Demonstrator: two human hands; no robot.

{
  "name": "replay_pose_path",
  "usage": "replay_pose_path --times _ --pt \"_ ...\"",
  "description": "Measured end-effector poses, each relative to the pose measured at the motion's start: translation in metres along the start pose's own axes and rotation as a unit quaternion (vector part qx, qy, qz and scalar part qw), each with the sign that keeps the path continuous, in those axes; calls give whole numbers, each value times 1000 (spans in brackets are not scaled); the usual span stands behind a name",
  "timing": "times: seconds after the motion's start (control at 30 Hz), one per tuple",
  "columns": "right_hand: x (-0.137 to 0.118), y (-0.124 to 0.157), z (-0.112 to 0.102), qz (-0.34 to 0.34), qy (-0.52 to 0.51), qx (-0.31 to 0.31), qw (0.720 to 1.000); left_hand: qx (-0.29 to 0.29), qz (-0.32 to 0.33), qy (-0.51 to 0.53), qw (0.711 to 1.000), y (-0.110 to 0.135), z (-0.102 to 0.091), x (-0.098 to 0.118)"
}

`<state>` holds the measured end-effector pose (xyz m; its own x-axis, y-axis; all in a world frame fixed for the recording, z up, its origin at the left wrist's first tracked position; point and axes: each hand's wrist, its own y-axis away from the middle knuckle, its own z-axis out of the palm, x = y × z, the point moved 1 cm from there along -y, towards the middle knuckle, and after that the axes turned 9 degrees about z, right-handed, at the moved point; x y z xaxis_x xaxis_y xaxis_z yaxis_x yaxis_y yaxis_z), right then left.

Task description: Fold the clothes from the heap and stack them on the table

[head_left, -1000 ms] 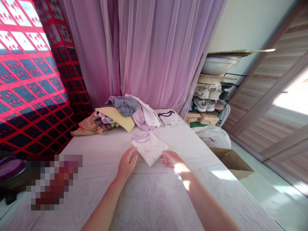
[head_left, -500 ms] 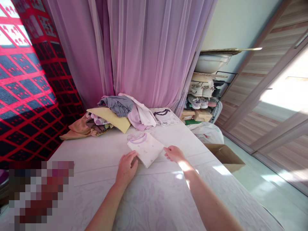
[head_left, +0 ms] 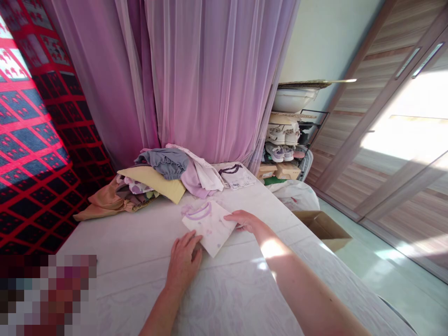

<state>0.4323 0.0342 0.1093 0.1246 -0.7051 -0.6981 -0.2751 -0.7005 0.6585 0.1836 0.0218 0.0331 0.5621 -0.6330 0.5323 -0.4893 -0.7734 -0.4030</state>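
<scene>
A folded white shirt (head_left: pixel 213 228) with a lilac neckband and small faint prints lies on the white patterned bed surface (head_left: pixel 224 294). My right hand (head_left: pixel 245 220) pinches its right edge, thumb on top and fingers underneath. At its lower left edge rests my left hand (head_left: pixel 184 259), fingers stretched out and tips touching the fabric. Behind the shirt, a second folded white shirt (head_left: pixel 238 177) with a dark neckband lies near the curtain.
To the far left is a heap of clothes with a yellow garment (head_left: pixel 154 181), grey-blue shorts (head_left: pixel 164 161) and tan trousers (head_left: pixel 101 200). A purple curtain (head_left: pixel 210 79) hangs behind. On the right stand a shoe rack (head_left: pixel 285 137), an open cardboard box (head_left: pixel 322 226) and a wooden wardrobe (head_left: pixel 378 116).
My right hand has moved from beside the shirt onto its right edge and closed on it. My left hand stays at the lower left edge. The view has shifted slightly.
</scene>
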Motion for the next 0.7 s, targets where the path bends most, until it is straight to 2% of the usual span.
replay_pose_path --times 0.1,0.2,0.3,0.43,0.6,0.7 --pt "0 5 8 -46 -11 -17 999 87 -25 72 993 0 3 -9" --pt "-7 7 11 -76 6 42 996 197 -91 168 962 0 0 -22" --pt "-27 10 -1 -116 43 103 987 265 -159 246 919 0 -7 -36" --pt "-67 15 -34 -191 145 186 953 284 -225 290 886 0 -15 -48" --pt "-122 4 -76 -213 227 290 905 255 -237 265 899 2 -16 -49" --pt "-155 -16 -101 -239 220 337 884 244 -233 257 906 6 -15 -52"
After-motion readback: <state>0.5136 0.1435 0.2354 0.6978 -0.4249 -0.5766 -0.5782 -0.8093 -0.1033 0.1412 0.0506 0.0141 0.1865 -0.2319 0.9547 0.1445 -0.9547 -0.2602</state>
